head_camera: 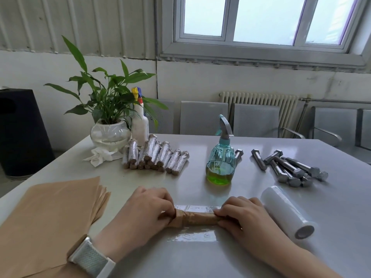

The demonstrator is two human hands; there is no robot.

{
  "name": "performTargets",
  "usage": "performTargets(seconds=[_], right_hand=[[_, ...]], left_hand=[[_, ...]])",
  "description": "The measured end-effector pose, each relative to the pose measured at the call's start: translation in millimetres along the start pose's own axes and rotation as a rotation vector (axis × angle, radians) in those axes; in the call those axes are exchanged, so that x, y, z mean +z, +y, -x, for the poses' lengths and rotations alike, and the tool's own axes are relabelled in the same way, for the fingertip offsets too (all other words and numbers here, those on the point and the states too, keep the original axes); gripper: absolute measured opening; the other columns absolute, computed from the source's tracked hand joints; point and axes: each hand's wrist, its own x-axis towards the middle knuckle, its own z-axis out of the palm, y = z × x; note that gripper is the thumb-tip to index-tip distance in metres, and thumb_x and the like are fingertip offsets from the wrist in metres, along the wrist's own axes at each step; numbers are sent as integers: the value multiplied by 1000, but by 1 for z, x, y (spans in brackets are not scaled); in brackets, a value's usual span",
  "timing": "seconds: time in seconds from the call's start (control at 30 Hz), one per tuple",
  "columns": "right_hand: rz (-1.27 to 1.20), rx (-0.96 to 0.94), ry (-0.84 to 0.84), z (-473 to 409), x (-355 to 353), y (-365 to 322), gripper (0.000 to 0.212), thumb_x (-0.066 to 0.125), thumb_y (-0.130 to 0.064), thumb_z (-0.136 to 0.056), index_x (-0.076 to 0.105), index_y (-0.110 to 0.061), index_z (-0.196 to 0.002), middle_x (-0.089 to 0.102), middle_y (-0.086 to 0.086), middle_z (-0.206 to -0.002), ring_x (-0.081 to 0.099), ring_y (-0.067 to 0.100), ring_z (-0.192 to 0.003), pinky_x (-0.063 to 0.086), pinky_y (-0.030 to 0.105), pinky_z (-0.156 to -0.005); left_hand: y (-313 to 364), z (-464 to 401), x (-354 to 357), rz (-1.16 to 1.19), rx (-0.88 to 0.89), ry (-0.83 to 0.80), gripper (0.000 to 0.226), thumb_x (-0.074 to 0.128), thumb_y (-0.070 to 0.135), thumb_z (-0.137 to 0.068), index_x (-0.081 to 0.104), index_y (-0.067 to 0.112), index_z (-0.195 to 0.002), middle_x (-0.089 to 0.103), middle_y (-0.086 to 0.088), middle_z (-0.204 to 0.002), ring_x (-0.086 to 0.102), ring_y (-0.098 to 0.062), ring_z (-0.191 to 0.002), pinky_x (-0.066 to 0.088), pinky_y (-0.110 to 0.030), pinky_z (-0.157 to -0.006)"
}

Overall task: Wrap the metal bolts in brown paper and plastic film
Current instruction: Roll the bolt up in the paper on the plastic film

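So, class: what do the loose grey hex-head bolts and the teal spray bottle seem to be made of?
Loose grey hex-head bolts: likely steel with a dull silvery finish that catches pale highlights.
Teal spray bottle: probably clear tinted plastic, since green liquid shows through its ribbed wall.

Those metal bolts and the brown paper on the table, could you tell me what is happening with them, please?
A person is wrapping bolts. Both hands, left and right, grip the ends of a brown-paper-wrapped bolt lying on a clear plastic film sheet. Finished film-wrapped bundles sit behind, bare grey metal bolts wait at right, near the white film roll.
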Motion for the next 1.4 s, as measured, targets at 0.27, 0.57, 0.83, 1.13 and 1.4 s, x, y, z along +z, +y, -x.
performTargets(seconds=[0.27,0.57,0.83,1.13,1.4], right_hand=[[-22,31,13,1,1,-1,16,64,-40,-87,71,-37,-101,63,-21,-94,59,7,-91,39,28,-78],[-49,41,-15,0,2,3,18,63,-42,-89,70,-39,-105,61,-22,-96,56,4,-95,34,24,-81],[-52,58,-39,-1,1,2,19,63,-43,-91,69,-40,-110,59,-23,-99,53,2,-100,30,22,-84],[-64,68,-35,-1,3,3,17,66,-40,-90,70,-38,-106,58,-24,-97,53,2,-98,30,20,-82],[-78,72,-6,0,4,1,12,71,-34,-87,72,-35,-99,59,-21,-91,57,7,-93,26,14,-77]], left_hand=[[-9,5,-2,237,28,-81,19,58,45,-85,73,35,-90,54,30,-103,50,12,-97,37,-21,-93],[-8,0,-5,362,-63,-48,13,83,37,-74,70,36,-79,64,21,-88,59,0,-88,43,-25,-86],[-1,3,-2,373,-234,14,19,82,29,-73,67,40,-73,68,28,-80,62,4,-82,48,-21,-80],[8,5,2,167,-192,-17,6,62,42,-77,58,38,-75,61,22,-85,54,3,-84,37,-25,-88],[18,-24,-15,38,-300,-383,8,58,36,-84,53,30,-88,56,13,-79,49,-7,-73,34,-21,-56]])
